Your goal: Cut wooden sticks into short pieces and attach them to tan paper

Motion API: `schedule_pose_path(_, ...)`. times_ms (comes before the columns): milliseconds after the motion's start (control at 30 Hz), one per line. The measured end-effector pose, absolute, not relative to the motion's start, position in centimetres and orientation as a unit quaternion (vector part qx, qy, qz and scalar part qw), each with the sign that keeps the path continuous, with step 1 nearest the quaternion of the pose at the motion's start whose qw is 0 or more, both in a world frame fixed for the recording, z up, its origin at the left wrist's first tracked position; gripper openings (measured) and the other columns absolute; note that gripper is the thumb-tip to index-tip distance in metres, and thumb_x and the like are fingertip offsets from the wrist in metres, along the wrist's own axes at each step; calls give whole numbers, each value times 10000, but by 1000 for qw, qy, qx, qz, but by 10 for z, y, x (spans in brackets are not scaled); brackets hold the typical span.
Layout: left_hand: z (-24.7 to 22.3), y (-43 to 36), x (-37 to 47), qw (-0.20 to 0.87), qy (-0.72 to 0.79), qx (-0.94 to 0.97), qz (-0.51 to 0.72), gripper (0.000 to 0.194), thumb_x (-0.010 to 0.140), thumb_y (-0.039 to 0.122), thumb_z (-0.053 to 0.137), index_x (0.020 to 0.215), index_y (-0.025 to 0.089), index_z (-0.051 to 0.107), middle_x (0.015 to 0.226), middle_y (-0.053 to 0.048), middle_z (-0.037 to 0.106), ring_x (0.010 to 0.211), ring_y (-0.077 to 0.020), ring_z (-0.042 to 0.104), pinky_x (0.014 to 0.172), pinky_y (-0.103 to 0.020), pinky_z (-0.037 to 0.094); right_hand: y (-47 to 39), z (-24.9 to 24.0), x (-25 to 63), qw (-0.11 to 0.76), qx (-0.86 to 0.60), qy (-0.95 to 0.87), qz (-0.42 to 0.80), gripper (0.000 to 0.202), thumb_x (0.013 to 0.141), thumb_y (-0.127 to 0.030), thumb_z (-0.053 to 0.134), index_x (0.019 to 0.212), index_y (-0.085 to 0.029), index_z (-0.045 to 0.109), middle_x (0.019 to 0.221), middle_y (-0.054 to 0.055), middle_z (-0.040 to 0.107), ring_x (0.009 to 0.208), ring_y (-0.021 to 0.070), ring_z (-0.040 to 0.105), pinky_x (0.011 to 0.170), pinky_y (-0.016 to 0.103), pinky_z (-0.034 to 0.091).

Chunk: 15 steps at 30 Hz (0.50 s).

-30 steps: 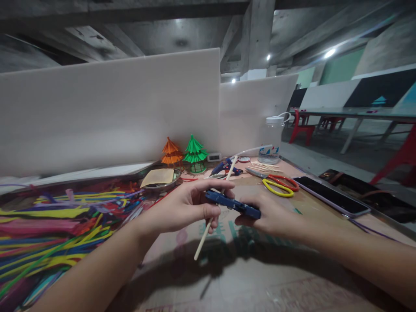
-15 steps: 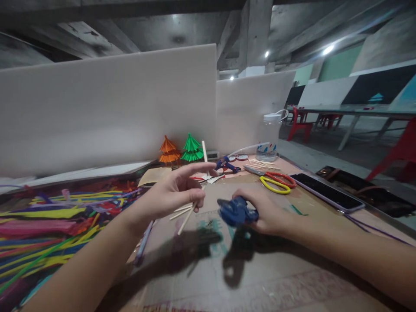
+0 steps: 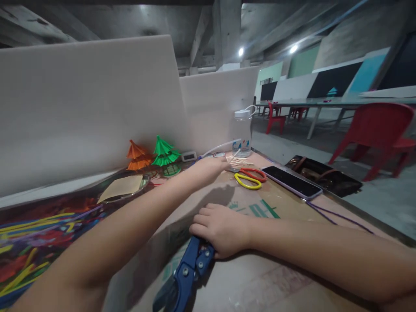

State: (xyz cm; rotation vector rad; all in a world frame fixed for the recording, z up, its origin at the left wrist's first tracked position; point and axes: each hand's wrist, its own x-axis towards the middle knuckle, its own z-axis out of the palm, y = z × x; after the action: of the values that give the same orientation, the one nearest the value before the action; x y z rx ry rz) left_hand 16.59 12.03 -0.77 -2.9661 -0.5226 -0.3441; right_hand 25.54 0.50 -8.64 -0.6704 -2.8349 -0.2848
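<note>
My left hand (image 3: 216,165) reaches far forward to a small pile of wooden sticks (image 3: 242,162). A thin stick tilts up at its fingertips, which look pinched, though most of the fingers are hidden behind the hand. Nearer to me, my right hand (image 3: 221,229) is closed round the handles of blue hand cutters (image 3: 190,264). Their dark blade end points down and to the left, low over the cardboard. Scissors (image 3: 249,178) with one red and one yellow handle lie just right of my left hand.
A clear bottle (image 3: 242,134) stands behind the sticks. To the right lies a phone (image 3: 292,182) with a purple cord. Orange (image 3: 138,156) and green (image 3: 165,151) paper trees stand against the white board (image 3: 91,108). Colourful strips (image 3: 29,251) fill the left side.
My left hand has gone forward and right with the sticks to the pile. My right hand has lowered the cutters toward me, and their blade end has swung down-left. The view has turned right.
</note>
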Motion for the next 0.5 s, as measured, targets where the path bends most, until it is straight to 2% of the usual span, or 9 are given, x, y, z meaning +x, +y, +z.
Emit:
schedule_pose_path(67, -1, 142, 195, 68, -173, -975, -119, 493, 874, 0, 539, 1299, 212, 670, 1301, -128, 672, 1102, -276, 696, 948, -376, 528, 5, -87, 258, 106, -227, -963, -95, 350, 811, -403, 679, 1042, -147, 620, 961, 83, 691, 847, 230, 573, 762, 373, 420)
schedule_pose_path(167, -2, 159, 206, 71, -176, -970, -149, 527, 876, 20, 563, 1364, 209, 621, 1296, -128, 678, 1066, -256, 707, 920, -344, 529, 6, -88, 261, 108, -239, -961, -87, 396, 802, -428, 695, 1068, -146, 615, 987, 86, 688, 871, 239, 579, 789, 373, 429)
schedule_pose_path(267, -11, 151, 178, 65, -193, -956, -209, 599, 917, 48, 531, 1492, 210, 483, 1362, -128, 650, 1175, -233, 661, 965, -324, 505, 5, -89, 262, 119, -257, -957, -68, 442, 812, -431, 675, 1136, -137, 612, 1026, 99, 680, 915, 257, 592, 818, 378, 436)
schedule_pose_path(367, -15, 128, 125, 57, -239, -934, -261, 591, 970, 113, 485, 1546, 210, 395, 1289, -118, 700, 1130, -225, 678, 940, -334, 514, 3, -87, 262, 129, -287, -948, -52, 464, 808, -384, 668, 1187, -121, 615, 1053, 124, 671, 960, 283, 594, 851, 392, 443)
schedule_pose_path(400, -15, 119, 105, 54, -261, -923, -279, 561, 985, 148, 477, 1540, 194, 406, 1247, -120, 719, 1097, -232, 688, 919, -341, 521, 4, -84, 263, 128, -303, -943, -53, 469, 797, -364, 676, 1190, -114, 619, 1059, 137, 670, 974, 295, 594, 865, 401, 444)
schedule_pose_path(500, -21, 98, 46, 28, -321, -879, -351, 418, 1014, 234, 433, 1407, 200, 572, 1062, -71, 773, 972, -217, 706, 871, -330, 526, 11, -73, 270, 109, -381, -916, -70, 451, 769, -309, 704, 1169, -110, 640, 1089, 172, 679, 992, 326, 607, 876, 426, 449)
